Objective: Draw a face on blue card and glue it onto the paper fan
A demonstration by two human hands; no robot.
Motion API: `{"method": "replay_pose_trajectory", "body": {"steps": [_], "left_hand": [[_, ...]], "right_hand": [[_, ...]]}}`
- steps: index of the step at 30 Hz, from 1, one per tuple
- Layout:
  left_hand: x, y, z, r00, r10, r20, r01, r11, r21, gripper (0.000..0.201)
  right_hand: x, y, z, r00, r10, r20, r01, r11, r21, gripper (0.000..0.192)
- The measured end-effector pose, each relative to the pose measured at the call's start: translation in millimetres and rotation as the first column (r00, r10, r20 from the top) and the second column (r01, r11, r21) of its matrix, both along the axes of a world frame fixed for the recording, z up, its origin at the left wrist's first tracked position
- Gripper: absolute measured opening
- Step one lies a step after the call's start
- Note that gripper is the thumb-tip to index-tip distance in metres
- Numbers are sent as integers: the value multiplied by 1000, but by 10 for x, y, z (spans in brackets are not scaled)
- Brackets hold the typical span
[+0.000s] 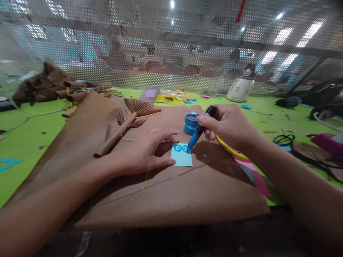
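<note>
My right hand (pixel 219 123) is closed around a marker (pixel 201 128) with a black body and a blue lower part. The marker's tip touches a small light-blue paper square (pixel 182 160), on which two blue eye-like rings are drawn. Fingers apart, my left hand (pixel 146 151) rests at the left side of the square, its thumb on the lower-left edge. Just behind the square stands a small blue jar (pixel 189 125), partly behind the right hand. All of this lies on a large brown paper sheet (pixel 171 194).
Left of the jar lies a rolled brown paper stem with pleated fans (pixel 138 107). Yellow strings (pixel 171 97) and scraps litter the green table (pixel 34 139). At the back right stands a white bottle (pixel 241 85); cables (pixel 300 153) lie to the right. A perforated screen (pixel 160 50) rises behind.
</note>
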State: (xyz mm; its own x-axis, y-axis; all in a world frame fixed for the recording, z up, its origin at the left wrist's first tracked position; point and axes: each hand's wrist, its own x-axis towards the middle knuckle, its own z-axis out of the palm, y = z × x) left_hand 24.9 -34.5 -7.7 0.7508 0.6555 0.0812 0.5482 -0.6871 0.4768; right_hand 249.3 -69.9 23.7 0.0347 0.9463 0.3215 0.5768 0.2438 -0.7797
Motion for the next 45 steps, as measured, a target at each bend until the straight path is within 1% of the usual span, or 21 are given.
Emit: {"method": "replay_pose_trajectory", "body": {"steps": [6,11,14,18,22,26,29,31,35,40,45], "left_hand": [[-7,17,-9,1000,-21,2,21,1000,-14,62],[-1,6,-10,1000,-10,4,10,999,-33,66],[1,8,-11,1000,-23,12,23,1000,-21,65],[2,8,4,1000,-24,6,24,1000,2,64],[-2,2,9,1000,-26,6,26,1000,-10,67],[-10,-4,5,1000,-12,-7,12,999,-30,67],[-10,-4,8,1000,-6,-15,5,999,-34,68],[-5,-2,12,1000,-14,-7,13,1000,-28,67],[7,3,17,1000,-22,5,22,1000,-13,66],[8,1,15,1000,-14,2,14,1000,-20,67],[3,0,9,1000,-17,7,17,1000,-16,66]], "right_hand": [[45,20,-15,998,43,36,-43,999,-2,28],[72,19,-26,999,51,7,-51,998,29,28],[73,16,-28,998,59,-13,-58,997,45,30],[61,14,-25,999,49,4,-49,998,41,30],[61,25,-21,997,56,49,-58,998,26,28],[71,39,-16,999,39,29,-39,999,20,28],[76,42,-6,999,11,38,-12,1000,25,32],[74,38,3,1000,8,27,-9,1000,27,34],[59,25,11,1000,17,-17,-16,1000,22,32],[56,30,-8,999,45,19,-45,999,18,31],[77,56,-12,999,10,36,-11,1000,28,33]]}}
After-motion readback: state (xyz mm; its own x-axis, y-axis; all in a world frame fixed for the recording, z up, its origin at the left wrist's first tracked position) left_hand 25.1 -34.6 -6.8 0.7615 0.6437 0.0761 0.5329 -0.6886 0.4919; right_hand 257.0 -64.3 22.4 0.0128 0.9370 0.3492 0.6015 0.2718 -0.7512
